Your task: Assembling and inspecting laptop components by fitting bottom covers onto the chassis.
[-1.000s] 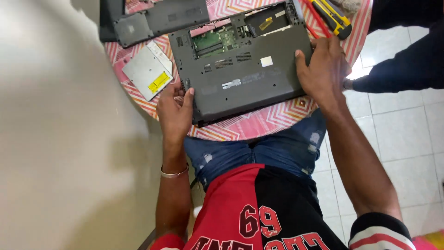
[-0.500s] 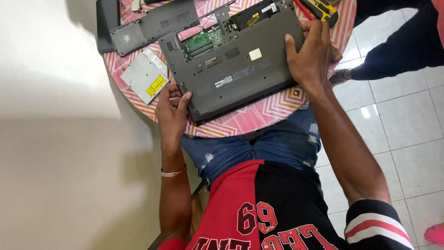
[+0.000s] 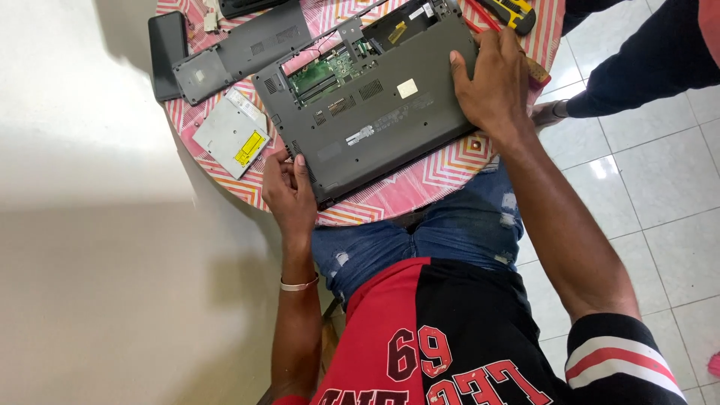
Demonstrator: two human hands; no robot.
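So there's a round desk (image 3: 420,191) with a pink zigzag cloth, and a dark grey laptop (image 3: 375,120) lying bottom-up in the middle of it, part of its base open at 12 o'clock so the green board shows. The right hand (image 3: 491,82) lies flat with fingers spread on the laptop's 3 o'clock end, while the left hand (image 3: 289,191) curls around its 7 o'clock corner, thumb on top. At 10 o'clock off the laptop are a grey cover panel (image 3: 240,52), a silver optical drive (image 3: 232,133) and a black phone (image 3: 166,54), plus a yellow-handled tool (image 3: 514,11) up at 1 o'clock.
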